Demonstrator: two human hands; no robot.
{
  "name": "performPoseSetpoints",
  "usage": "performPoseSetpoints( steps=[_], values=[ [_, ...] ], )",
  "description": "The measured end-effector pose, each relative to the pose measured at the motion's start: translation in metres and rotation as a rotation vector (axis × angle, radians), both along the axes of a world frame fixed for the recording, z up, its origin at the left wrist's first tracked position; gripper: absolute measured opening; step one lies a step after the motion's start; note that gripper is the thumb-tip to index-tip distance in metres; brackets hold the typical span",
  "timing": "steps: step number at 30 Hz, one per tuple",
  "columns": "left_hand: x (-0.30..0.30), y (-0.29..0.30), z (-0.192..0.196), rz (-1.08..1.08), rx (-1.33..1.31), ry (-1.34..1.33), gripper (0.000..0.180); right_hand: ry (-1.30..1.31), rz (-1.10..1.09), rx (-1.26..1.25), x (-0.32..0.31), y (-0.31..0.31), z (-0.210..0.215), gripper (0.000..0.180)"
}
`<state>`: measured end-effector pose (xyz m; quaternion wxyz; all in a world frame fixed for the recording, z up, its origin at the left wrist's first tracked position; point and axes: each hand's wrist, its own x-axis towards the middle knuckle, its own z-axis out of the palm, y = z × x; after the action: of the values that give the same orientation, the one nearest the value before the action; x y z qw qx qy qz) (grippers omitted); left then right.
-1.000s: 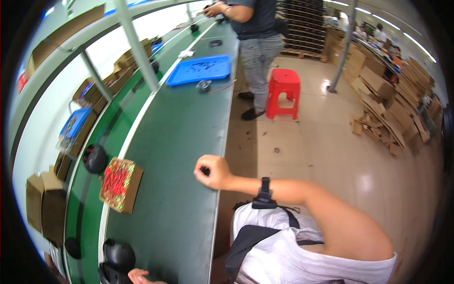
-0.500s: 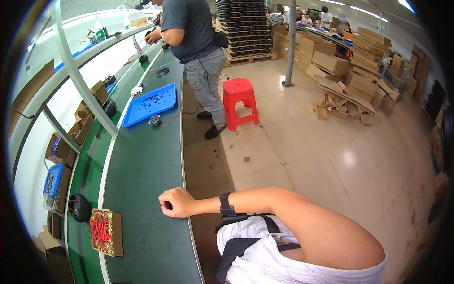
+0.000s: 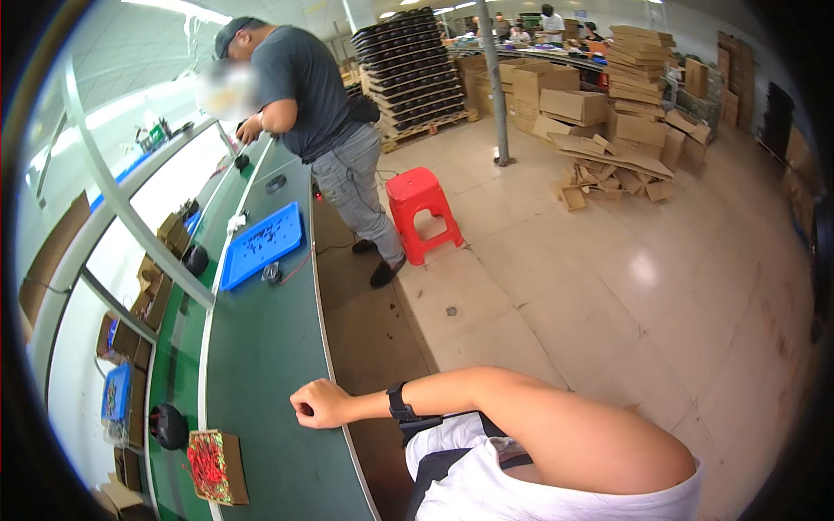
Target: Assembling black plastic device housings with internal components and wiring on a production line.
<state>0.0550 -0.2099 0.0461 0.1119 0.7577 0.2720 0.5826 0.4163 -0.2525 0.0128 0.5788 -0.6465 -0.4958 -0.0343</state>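
My right hand [image 3: 321, 405] is closed in a loose fist at the right edge of the green work surface [image 3: 265, 347]. A dark spot shows inside the curled fingers; whether it is a small object or just shadow cannot be made out. A black strap [image 3: 400, 405] goes round that wrist. To the left of the hand is a small cardboard box [image 3: 233, 469] full of red wires with green and pale ends. A round black housing [image 3: 168, 426] sits beside the box. My left hand is out of view.
Farther along the bench lie a blue tray [image 3: 265, 243] with small dark parts, a small round speaker-like part [image 3: 272, 273] and a black ring [image 3: 276, 183]. A person [image 3: 304, 95] stands there by a red stool [image 3: 423, 213]. Cardboard [image 3: 621, 165] is piled beyond a pole [image 3: 493, 87].
The view has shifted, so the bench and stool sit lower in the picture. My right hand stays closed at the bench edge. The person farther along now shows more of the upper body.
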Motion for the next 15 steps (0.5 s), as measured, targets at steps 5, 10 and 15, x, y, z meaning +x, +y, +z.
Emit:
performPoseSetpoints(
  steps=[5,10,15],
  values=[
    [0.001,-0.002,-0.0014,0.03,0.002,0.006,0.036,0.006,0.008,0.001,0.0003,-0.0016,-0.0001,0.016],
    [0.0001,-0.0003,-0.0008,-0.013,-0.014,-0.032,0.035,-0.017,-0.003,0.03,-0.0009,0.0016,-0.0014,0.016],
    [0.0026,-0.0032,0.0015,-0.009,-0.019,-0.019,0.035,-0.026,-0.004,0.034,0.0015,0.0029,-0.0034,0.015]
  ],
)
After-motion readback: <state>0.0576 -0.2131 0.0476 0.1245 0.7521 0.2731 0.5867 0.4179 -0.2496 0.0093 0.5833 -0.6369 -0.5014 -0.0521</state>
